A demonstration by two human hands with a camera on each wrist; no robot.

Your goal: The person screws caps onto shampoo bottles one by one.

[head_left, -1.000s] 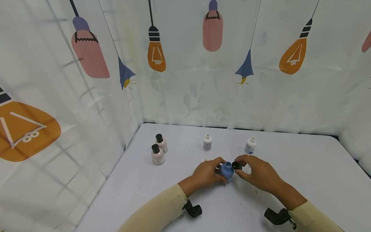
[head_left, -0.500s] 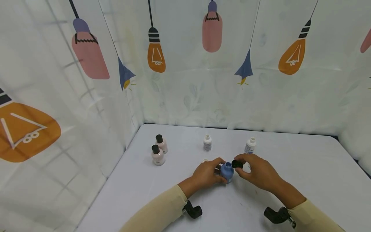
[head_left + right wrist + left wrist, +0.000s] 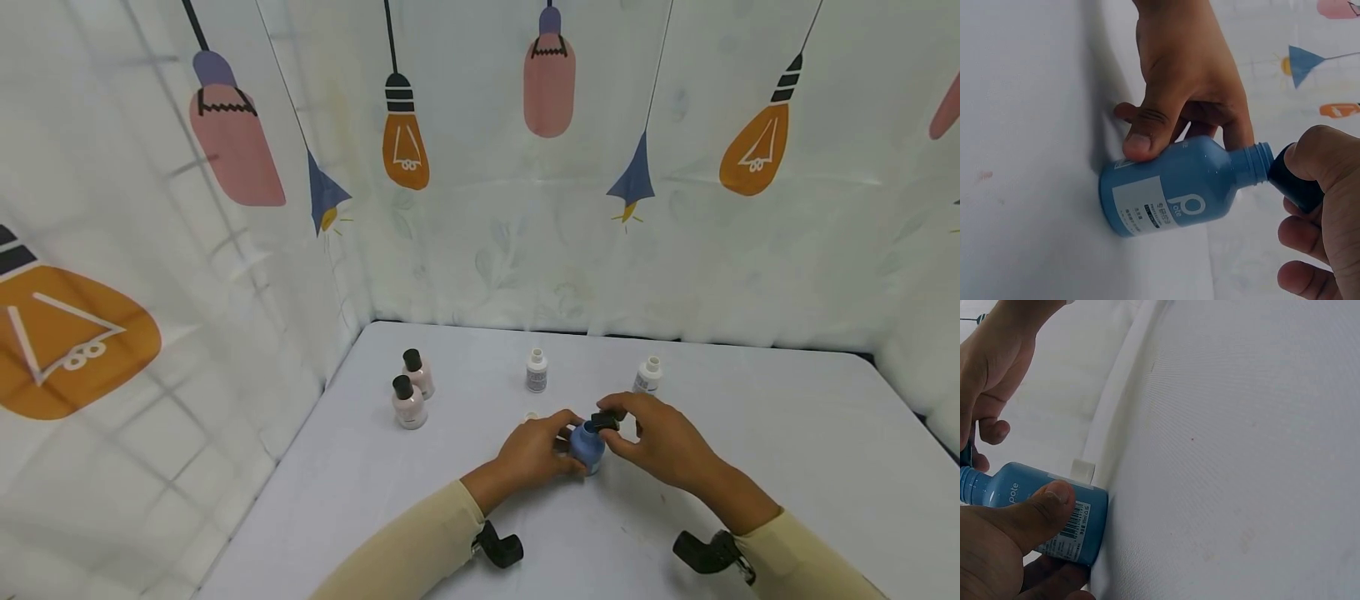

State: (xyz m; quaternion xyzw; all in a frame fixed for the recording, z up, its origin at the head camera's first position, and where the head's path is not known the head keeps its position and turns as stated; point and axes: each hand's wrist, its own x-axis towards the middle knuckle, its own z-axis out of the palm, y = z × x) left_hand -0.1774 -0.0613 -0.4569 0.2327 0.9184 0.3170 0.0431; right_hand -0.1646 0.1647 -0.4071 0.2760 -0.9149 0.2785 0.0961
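A small blue bottle [image 3: 587, 448] with a white label stands on the table, its threaded neck bare. My left hand [image 3: 531, 451] grips the bottle round its body, thumb on the near side. Between thumb and fingers my right hand [image 3: 663, 437] pinches a black screw cap [image 3: 604, 421], tilted at the bottle's mouth. In the right wrist view the cap [image 3: 1297, 181] leans against one side of the neck rim, not seated straight over it.
Two pale pink bottles [image 3: 409, 403] with black caps stand at the left. Farther back are an uncapped white bottle [image 3: 537, 371] and another white bottle [image 3: 648, 375], partly behind my right hand. A small whitish thing [image 3: 531, 416] shows behind my left hand.
My right hand has shifted slightly up and left, tilting the cap over from beside the neck to the bottle's mouth. My left hand and the bottle have stayed in place.
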